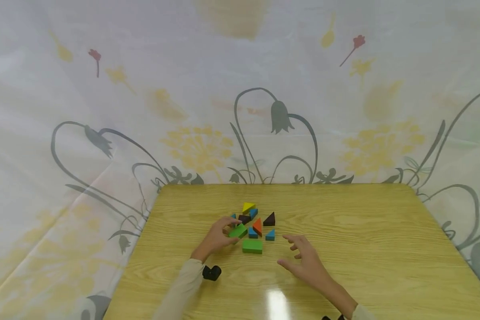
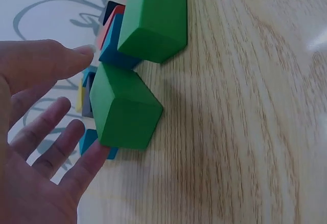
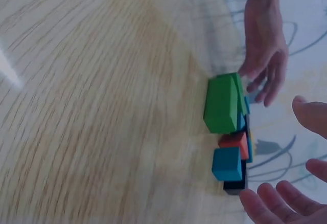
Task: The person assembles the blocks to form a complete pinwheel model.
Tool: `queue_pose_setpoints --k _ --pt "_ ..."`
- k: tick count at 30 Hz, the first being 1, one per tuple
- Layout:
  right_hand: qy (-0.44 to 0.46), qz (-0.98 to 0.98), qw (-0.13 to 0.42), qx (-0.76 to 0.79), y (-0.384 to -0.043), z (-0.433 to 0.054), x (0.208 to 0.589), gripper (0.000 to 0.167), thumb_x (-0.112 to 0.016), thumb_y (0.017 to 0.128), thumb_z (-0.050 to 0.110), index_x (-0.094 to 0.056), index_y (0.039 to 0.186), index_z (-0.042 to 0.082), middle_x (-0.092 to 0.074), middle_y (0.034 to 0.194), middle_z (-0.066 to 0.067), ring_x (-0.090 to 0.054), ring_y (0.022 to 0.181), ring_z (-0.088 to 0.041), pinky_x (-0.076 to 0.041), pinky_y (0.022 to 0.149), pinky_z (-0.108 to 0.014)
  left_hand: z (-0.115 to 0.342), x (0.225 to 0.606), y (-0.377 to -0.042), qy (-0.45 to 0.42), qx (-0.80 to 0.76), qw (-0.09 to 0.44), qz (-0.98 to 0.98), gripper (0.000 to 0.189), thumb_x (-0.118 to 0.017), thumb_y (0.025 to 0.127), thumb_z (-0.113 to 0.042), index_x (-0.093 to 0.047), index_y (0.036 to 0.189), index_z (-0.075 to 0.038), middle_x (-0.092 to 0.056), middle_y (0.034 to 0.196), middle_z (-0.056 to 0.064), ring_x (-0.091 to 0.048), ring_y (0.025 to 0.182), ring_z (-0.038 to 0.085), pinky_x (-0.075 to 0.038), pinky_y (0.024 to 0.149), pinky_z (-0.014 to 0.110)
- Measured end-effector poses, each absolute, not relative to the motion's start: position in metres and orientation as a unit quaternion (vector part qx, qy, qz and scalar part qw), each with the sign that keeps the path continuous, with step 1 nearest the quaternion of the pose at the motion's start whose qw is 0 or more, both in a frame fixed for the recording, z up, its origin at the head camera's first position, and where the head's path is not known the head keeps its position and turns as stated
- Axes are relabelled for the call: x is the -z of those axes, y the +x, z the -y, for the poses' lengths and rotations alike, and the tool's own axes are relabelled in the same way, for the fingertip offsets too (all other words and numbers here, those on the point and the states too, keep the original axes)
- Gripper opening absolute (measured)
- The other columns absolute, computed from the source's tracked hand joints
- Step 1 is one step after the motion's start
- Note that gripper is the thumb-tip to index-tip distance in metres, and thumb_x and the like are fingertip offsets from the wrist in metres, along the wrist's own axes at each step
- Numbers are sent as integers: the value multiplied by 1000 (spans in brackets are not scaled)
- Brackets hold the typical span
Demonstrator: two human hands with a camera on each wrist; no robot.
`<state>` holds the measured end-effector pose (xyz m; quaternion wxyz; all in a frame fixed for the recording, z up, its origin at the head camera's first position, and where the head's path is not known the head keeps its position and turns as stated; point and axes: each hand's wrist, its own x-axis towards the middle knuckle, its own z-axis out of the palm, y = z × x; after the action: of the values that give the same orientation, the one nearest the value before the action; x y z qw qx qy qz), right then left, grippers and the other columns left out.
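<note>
My left hand point(image 1: 218, 236) is around the left side of a green block point(image 1: 238, 230), thumb toward the near side and fingers beyond. In the left wrist view its thumb stands apart from that green block point(image 2: 110, 104), with one fingertip right at the block's lower edge. A second, rectangular green block point(image 1: 252, 246) lies just to the right and nearer. My right hand point(image 1: 308, 263) hovers right of the blocks with fingers spread and nothing in it. Closest to it are a blue triangle point(image 1: 270, 235) and a black triangle point(image 1: 270, 219).
An orange triangle point(image 1: 258, 226) and a blue block point(image 1: 253, 232) stand mid-cluster. Behind are a yellow triangle point(image 1: 248, 207), a blue piece point(image 1: 254, 214) and a black piece point(image 1: 244, 219). The wooden table point(image 1: 364, 231) meets a flower-patterned curtain point(image 1: 208, 89) at the back.
</note>
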<state>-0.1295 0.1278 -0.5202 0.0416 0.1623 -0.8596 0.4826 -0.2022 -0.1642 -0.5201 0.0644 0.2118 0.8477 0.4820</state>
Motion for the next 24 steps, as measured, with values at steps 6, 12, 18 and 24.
queue_pose_setpoints --k 6,12,18,24 --pt "144 840 16 -523 -137 -97 536 59 -80 76 15 -54 128 2 -53 109 -18 -54 91 -33 -52 66 -29 158 535 -211 233 -418 89 -874 51 -69 80 0 -57 129 -3 -45 138 15 -43 124 36 -49 85 46" --pt "128 840 16 -526 -141 -72 560 57 -82 74 19 -56 122 -1 -52 101 -14 -52 84 -23 -48 61 -24 158 546 -206 232 -394 113 -882 56 -73 76 0 -58 130 -4 -46 139 10 -40 127 36 -47 91 47" --pt "109 851 60 -510 -149 -50 573 56 -85 70 23 -58 114 0 -51 99 -13 -52 86 -23 -48 70 -32 164 546 -205 219 -399 84 -886 56 -79 71 -3 -61 124 -2 -50 133 13 -45 122 38 -47 90 48" --pt "62 862 102 -492 -160 -27 576 57 -86 69 30 -56 108 2 -47 100 -12 -52 89 -25 -48 74 -39 180 541 -201 205 -446 57 -869 56 -80 70 3 -60 122 3 -51 126 16 -52 112 37 -53 82 42"
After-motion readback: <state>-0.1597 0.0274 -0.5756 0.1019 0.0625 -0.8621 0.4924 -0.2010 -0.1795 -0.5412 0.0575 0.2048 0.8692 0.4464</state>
